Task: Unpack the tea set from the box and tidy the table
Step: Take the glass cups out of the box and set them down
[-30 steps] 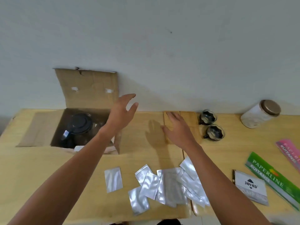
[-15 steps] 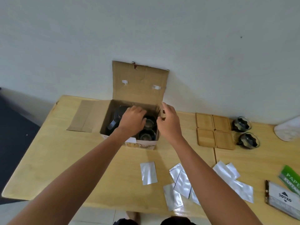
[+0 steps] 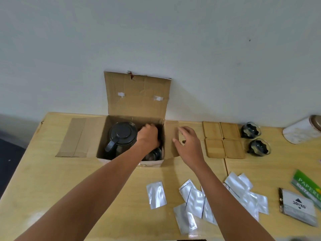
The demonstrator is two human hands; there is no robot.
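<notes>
The left hand [image 3: 147, 136] reaches into the open brown cardboard box [image 3: 111, 136] beside the black-lidded teapot [image 3: 121, 134], grip hidden, while the released right hand [image 3: 188, 145] steadies its side flap [image 3: 171, 136]

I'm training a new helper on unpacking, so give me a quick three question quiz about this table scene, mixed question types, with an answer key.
1. True or false: the black lidded teapot is out of the open brown cardboard box and stands on the pale wooden table.
2. Multiple choice: where is the left hand? A) inside the box, B) on the silver foil sachets, C) on the white jar with the brown lid.
3. Fill in: the square bamboo coasters beside the box number ____, and ____ dark glass cups sit right of them.

Key: 1 false, it is inside the box. 2 A; the right hand hovers open over the box's right flap. 3 four; two.
</notes>
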